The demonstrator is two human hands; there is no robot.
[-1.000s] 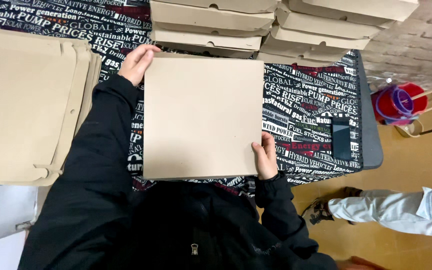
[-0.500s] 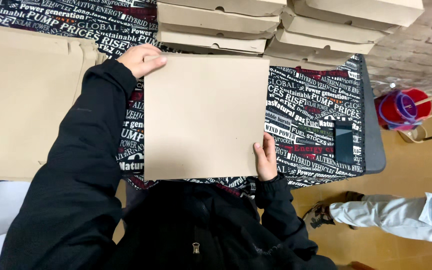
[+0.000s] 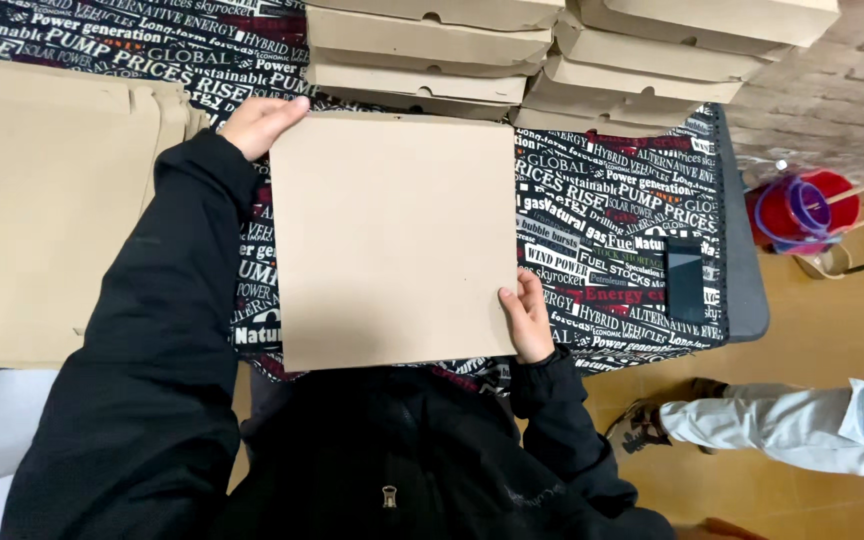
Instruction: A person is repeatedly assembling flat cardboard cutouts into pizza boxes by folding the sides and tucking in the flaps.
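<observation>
A closed square cardboard box [image 3: 397, 240], plain brown, lies flat in front of me on a table covered with a black printed cloth [image 3: 602, 210]. My left hand [image 3: 257, 122] grips the box at its far left corner. My right hand [image 3: 527, 318] holds its near right edge, fingers pressed on the side. Both arms are in black sleeves.
Stacks of folded brown boxes [image 3: 552, 50] stand along the far edge. A pile of flat cardboard blanks [image 3: 42, 210] lies to the left. A dark phone [image 3: 685, 280] rests on the cloth at right. Another person's leg [image 3: 772, 430] and a red bucket [image 3: 802, 210] are on the floor at right.
The box and both hands have hardly moved; my left hand has shifted slightly along the far left corner.
</observation>
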